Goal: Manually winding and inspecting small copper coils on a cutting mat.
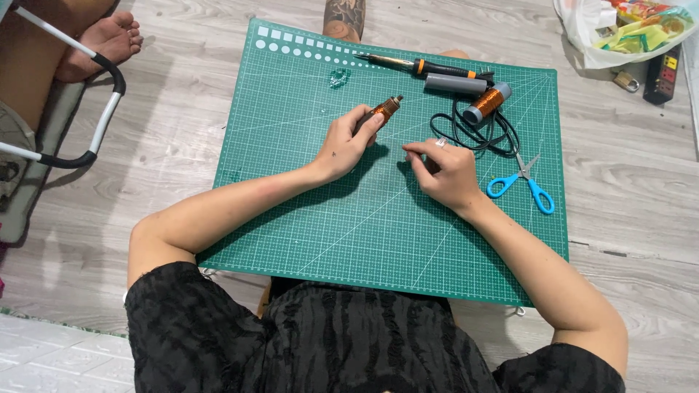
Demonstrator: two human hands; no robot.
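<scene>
My left hand (348, 142) grips a small spool wound with copper wire (384, 110), held tilted above a green cutting mat (313, 218). My right hand (444, 173) sits to its right with thumb and forefinger pinched together, near the mat's middle. Whether a thin wire runs between the fingers is too fine to tell. A ring shows on one right finger.
At the mat's far edge lie a soldering iron (422, 68), a grey cylinder (455, 84), a second copper spool (488, 102) and a coiled black cord (473, 135). Blue scissors (528, 188) lie right. A plastic bag (626, 29), a padlock and another person's foot (98, 44) are on the floor.
</scene>
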